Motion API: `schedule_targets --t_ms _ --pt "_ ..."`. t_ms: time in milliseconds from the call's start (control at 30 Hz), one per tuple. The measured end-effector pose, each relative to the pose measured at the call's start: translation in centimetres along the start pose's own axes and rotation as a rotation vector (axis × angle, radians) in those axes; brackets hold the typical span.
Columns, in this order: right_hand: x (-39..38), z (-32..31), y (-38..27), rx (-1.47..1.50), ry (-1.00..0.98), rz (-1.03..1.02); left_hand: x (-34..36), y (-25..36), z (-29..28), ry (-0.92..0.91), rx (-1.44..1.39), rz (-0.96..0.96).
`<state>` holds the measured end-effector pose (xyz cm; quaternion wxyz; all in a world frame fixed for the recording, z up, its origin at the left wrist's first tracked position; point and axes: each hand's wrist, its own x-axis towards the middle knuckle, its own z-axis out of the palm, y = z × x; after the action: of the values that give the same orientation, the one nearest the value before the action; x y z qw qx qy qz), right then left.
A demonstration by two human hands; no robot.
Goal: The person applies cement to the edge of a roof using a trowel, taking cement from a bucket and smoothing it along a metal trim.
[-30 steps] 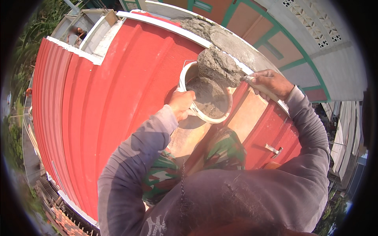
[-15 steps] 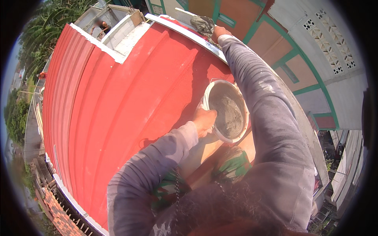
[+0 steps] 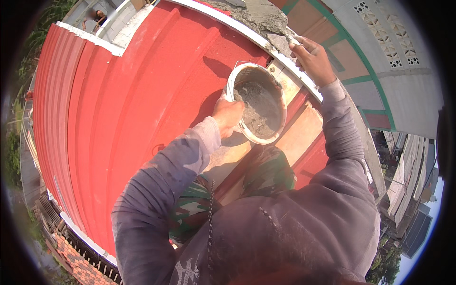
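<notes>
My left hand (image 3: 228, 113) grips the rim of a white bucket (image 3: 231, 85), thumb over the edge. The bucket tilts toward me, and wet grey mortar (image 3: 261, 109) lies inside it. Up and to the right, my right hand (image 3: 313, 59) is closed around the pale handle of a trowel (image 3: 295, 41). Its blade rests against the top of the wall beside the roof and is hard to tell from the grey there. Fresh mortar (image 3: 266, 16) is spread along that wall top, just beyond the trowel.
Red ribbed metal roofing (image 3: 128, 104) spreads to my left, edged by a white strip (image 3: 237, 24). Wooden boards (image 3: 300, 130) lie under the bucket. A green-framed wall (image 3: 354, 71) rises at the right. Another person (image 3: 95, 20) is at the far left, beyond the roof.
My right hand has come back toward me and right. The mortar lump seen at the trowel is now spread on the wall top. The bucket has shifted slightly left and up in view.
</notes>
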<state>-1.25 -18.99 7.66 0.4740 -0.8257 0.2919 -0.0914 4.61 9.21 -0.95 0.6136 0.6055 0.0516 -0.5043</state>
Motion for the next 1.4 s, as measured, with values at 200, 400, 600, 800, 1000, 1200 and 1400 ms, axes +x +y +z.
schedule_targets --t_ms 200,400,600,800,1000,1200,1400 --pt "-16.4 -5.6 3.7 -0.54 -0.15 -0.224 1.3 -1.2 0.6 -0.103 0.038 0.039" --pt "-19.0 1.8 8.6 -0.968 -0.104 -0.106 2.7 -3.2 0.1 -0.163 0.11 0.031" --pt "-20.5 7.5 13.2 -0.503 -0.26 -0.084 3.7 -4.1 -0.3 -0.117 0.083 0.02" --pt "-19.7 7.2 8.3 -0.01 -0.493 0.408 2.8 -4.7 0.2 -0.191 0.133 0.118" --pt "-21.2 5.4 10.1 -0.51 -0.123 -0.143 0.6 -2.2 0.4 -0.214 0.151 0.059" --pt "-21.9 6.7 8.7 -0.733 -0.04 -0.058 0.5 -2.0 0.4 -0.192 0.105 0.039" --pt "-21.7 6.9 8.2 -0.604 -0.23 0.159 1.4 -2.4 0.4 -0.194 0.145 0.029"
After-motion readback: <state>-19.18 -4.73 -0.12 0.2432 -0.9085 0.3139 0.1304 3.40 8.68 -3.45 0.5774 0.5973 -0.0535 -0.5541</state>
